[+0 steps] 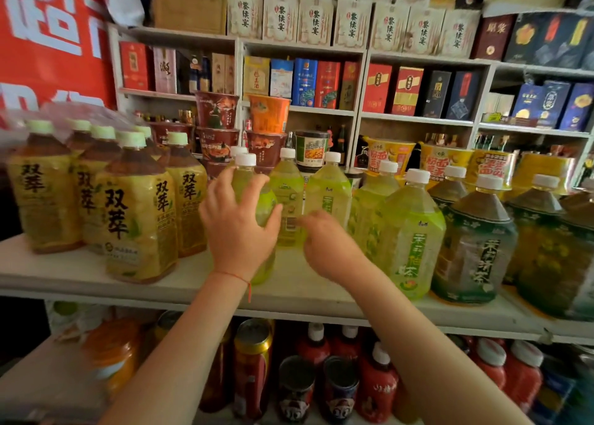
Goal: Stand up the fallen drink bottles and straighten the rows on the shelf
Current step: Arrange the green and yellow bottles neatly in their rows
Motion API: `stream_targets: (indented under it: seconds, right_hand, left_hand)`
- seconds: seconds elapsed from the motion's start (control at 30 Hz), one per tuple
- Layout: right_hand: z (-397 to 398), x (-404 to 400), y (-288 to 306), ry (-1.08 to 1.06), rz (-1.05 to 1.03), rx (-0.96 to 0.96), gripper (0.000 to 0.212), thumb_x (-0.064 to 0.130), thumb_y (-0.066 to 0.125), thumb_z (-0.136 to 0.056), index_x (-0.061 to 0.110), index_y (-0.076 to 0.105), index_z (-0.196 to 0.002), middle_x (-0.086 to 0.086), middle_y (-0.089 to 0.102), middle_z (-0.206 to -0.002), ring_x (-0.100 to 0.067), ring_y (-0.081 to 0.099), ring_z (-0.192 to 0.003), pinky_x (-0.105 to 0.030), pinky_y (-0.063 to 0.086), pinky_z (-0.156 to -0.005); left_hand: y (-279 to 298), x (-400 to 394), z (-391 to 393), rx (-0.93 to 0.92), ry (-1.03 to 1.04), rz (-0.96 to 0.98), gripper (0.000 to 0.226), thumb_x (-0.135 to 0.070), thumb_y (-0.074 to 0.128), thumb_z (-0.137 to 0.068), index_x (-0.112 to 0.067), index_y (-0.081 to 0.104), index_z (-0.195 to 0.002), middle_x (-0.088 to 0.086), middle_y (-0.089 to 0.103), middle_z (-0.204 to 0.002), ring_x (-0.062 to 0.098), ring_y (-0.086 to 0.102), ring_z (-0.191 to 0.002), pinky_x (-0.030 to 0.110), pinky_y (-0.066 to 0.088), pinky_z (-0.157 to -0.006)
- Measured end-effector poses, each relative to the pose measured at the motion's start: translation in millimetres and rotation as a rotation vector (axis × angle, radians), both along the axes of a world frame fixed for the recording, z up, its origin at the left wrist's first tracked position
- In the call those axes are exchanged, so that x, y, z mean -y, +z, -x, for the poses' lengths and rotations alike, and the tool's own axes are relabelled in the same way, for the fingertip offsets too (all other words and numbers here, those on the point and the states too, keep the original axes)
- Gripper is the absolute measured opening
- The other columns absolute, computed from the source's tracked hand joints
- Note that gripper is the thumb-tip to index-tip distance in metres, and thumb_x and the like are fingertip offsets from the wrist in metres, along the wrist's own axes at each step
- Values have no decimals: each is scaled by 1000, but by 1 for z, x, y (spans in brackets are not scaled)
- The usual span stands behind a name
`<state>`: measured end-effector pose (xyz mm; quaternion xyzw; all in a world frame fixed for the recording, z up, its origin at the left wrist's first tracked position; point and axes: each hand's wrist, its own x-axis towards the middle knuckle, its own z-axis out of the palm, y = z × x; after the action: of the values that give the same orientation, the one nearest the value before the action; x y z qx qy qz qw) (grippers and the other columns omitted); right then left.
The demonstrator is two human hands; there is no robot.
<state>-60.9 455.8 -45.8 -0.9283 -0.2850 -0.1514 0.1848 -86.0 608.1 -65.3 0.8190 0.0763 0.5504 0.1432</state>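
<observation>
My left hand (239, 222) grips an upright green tea bottle (254, 180) with a white cap, at the front middle of the white shelf (289, 291). My right hand (328, 247) reaches in beside it, its fingertips at the label of a second green bottle (287, 193) just behind. More green bottles (411, 228) stand upright to the right. The right hand's fingers are partly hidden, so I cannot see whether they hold anything.
Yellow tea bottles (135, 212) stand in a cluster on the shelf's left. Dark green tea bottles (479, 235) fill the right end. Instant noodle cups (218, 128) are stacked behind. Cans and red bottles (376, 383) sit on the shelf below.
</observation>
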Motion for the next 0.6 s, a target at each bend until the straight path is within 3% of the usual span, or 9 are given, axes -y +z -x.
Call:
stream_targets:
  seconds: [0.1,0.27,0.33,0.43,0.6]
  right_hand:
    - [-25,-4,20,-222,-135,188,65,4,52,-92,14,30,-152,-24,28,-153,-37,27,-142,-42,34,-113]
    - [-66,-21,30,-445,169,195,91,49,63,-91,24,8,-158,-38,12,-157,-51,14,-147,-52,18,-119]
    - [-75,-26,34,-455,216,134,96,56,69,-86,28,11,-157,-40,9,-157,-53,15,-145,-54,20,-118]
    - [-80,-28,35,-448,156,162,87,53,76,-79,28,28,-148,-32,24,-149,-48,31,-134,-49,33,-110]
    - [-70,-28,25,-390,-67,360,55,47,63,-87,23,45,-133,-21,37,-131,-41,41,-111,-45,41,-93]
  left_hand:
    - [-2,-1,-2,28,7,0,40,-44,66,-86,-28,63,-123,16,48,-142,38,42,-132,54,41,-101]
    - [-5,-1,-4,64,19,-7,40,-44,65,-86,-27,63,-122,16,49,-142,38,42,-132,54,41,-101]
    - [-4,-2,-5,72,24,-8,40,-44,65,-86,-28,64,-123,16,49,-142,38,42,-132,54,41,-102]
    - [-5,-2,-6,82,30,-7,40,-44,65,-86,-28,64,-123,16,50,-141,38,43,-131,54,41,-102]
    - [-6,-2,-8,94,41,-6,39,-44,63,-86,-28,65,-122,15,50,-141,37,44,-131,55,41,-101]
